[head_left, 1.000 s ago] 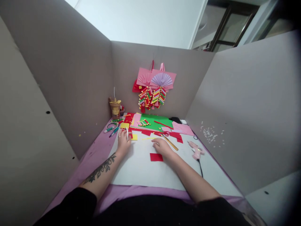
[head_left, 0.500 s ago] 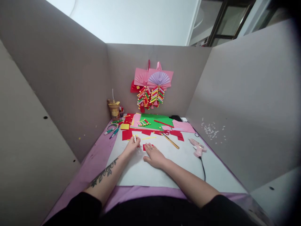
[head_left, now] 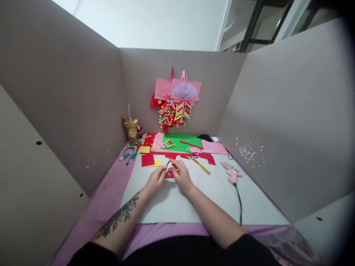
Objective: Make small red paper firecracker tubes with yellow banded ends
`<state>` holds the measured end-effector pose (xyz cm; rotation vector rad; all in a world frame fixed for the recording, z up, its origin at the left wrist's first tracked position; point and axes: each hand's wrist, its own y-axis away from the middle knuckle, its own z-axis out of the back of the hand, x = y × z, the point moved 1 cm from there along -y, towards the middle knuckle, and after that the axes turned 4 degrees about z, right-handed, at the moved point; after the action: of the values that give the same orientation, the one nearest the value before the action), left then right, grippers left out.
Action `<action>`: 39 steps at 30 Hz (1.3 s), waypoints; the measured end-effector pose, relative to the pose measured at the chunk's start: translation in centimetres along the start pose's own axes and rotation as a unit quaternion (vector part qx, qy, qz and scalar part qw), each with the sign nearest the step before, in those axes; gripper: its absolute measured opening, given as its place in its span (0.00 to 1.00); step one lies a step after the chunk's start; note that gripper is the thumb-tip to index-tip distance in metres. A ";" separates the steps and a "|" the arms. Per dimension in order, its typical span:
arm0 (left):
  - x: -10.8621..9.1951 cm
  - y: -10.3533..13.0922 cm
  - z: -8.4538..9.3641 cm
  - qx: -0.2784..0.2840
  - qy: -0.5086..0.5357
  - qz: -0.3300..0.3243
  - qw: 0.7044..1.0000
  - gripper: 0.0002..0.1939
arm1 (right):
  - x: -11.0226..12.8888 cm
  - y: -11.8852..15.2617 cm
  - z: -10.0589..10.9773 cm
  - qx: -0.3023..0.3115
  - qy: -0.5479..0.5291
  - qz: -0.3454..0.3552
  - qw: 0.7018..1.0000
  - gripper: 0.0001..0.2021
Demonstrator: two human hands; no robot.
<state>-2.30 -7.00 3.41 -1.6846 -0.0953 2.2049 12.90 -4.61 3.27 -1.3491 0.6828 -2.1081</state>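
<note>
A slim white pen-like stick (head_left: 168, 167) with a dark end slants up between my hands; its exact kind is too small to tell. My left hand (head_left: 155, 180) grips its lower part between thumb and fingers. From the other side, the curled fingers of my right hand (head_left: 181, 176) close on the stick as well. Under and between the fingertips is a small red paper piece (head_left: 172, 176), partly hidden by my right hand. Just beyond my hands lie a red paper square (head_left: 148, 160) and a yellow paper piece (head_left: 157, 162).
Scissors (head_left: 195, 154) and a yellow-brown pencil-like stick (head_left: 202, 167) lie ahead. A pink glue gun (head_left: 232, 172) with its black cord rests on the right. Green paper (head_left: 185, 139) is at the back, with paper firecracker decorations (head_left: 183, 111) hanging above. A cup (head_left: 131, 130) stands back left.
My right hand has lifted off the red paper piece and curled its fingers at the white stick. My left hand has brought the stick rightward to meet it. The view has shifted slightly.
</note>
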 end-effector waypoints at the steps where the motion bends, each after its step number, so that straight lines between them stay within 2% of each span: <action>1: -0.2 0.1 0.1 0.001 -0.002 0.003 1.000 0.14 | -0.3 0.1 0.1 -0.009 0.005 -0.005 1.000 0.14; 5: -0.7 0.1 0.3 0.016 0.006 0.020 1.000 0.15 | -0.9 0.6 0.9 -0.042 0.010 -0.025 0.999 0.07; 10: -0.9 0.1 0.4 0.050 0.039 0.031 0.997 0.14 | -0.4 0.8 1.2 -0.056 0.008 0.003 0.998 0.07; 16: -0.5 -0.1 0.8 0.021 0.060 0.028 0.998 0.14 | -0.4 1.0 1.5 -0.073 0.033 -0.015 0.997 0.15; 21: 0.5 -0.5 1.0 -0.014 0.140 0.031 0.990 0.12 | -0.5 1.1 2.0 -0.094 0.025 -0.037 0.995 0.11; 25: 1.1 -0.7 0.9 -0.004 0.188 0.027 0.982 0.12 | -0.5 1.2 2.2 -0.093 0.032 -0.013 0.995 0.11; 29: 0.9 -0.6 1.1 -0.024 0.143 0.023 0.989 0.16 | -0.7 1.3 2.3 -0.104 0.088 0.040 0.990 0.09; 32: 0.6 -0.5 1.3 -0.049 0.101 0.020 0.993 0.18 | -0.8 1.4 2.2 -0.068 0.117 0.069 0.988 0.09; 35: 0.4 -0.4 1.4 -0.051 0.092 0.016 0.994 0.15 | -0.5 1.4 2.1 -0.032 0.116 0.090 0.989 0.09; 39: 0.2 -0.3 1.5 -0.045 0.100 0.026 0.994 0.13 | -0.3 1.4 2.1 -0.051 0.117 0.107 0.986 0.09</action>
<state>-3.70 -6.39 3.75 -1.9674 -0.1009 2.0836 15.21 -5.72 2.93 -1.0356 0.9963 -2.0978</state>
